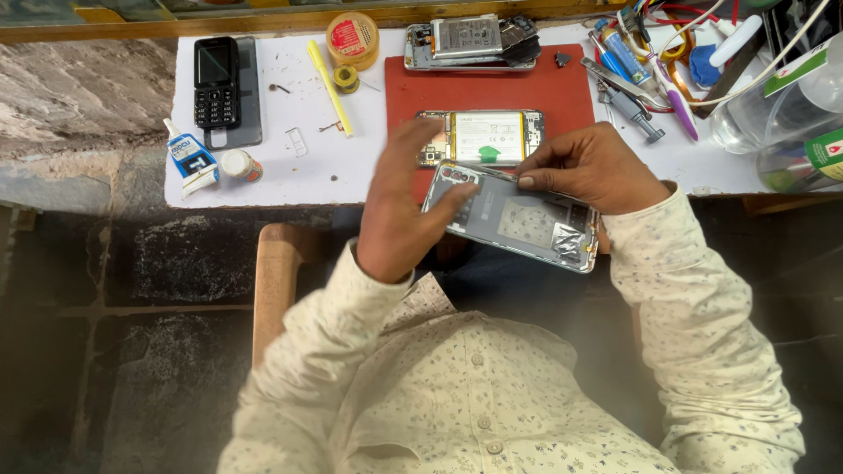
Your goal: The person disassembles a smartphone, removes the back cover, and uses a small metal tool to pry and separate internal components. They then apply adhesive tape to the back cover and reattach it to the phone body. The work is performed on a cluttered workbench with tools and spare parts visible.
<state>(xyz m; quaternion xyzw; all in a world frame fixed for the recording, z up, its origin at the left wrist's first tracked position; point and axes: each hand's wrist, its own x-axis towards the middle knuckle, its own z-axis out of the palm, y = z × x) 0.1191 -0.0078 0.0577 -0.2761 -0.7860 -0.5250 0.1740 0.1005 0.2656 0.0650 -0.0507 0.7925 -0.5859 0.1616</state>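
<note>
Left hand [399, 211] fingers spread, steadying grey phone back cover [514, 218] from beneath. Right hand [593, 167] pinches cover's upper edge. Opened phone [481, 137] lies just beyond both hands on red mat [492, 83].

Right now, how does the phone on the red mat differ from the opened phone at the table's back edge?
The phone on the red mat lies flat and tidy, its pale battery with a green label in place; the back-edge phone has a silvery battery lifted askew and a dark part hanging off. The mat phone sits near the left hand; the other sits far from both hands. Both are opened, insides up.
</note>
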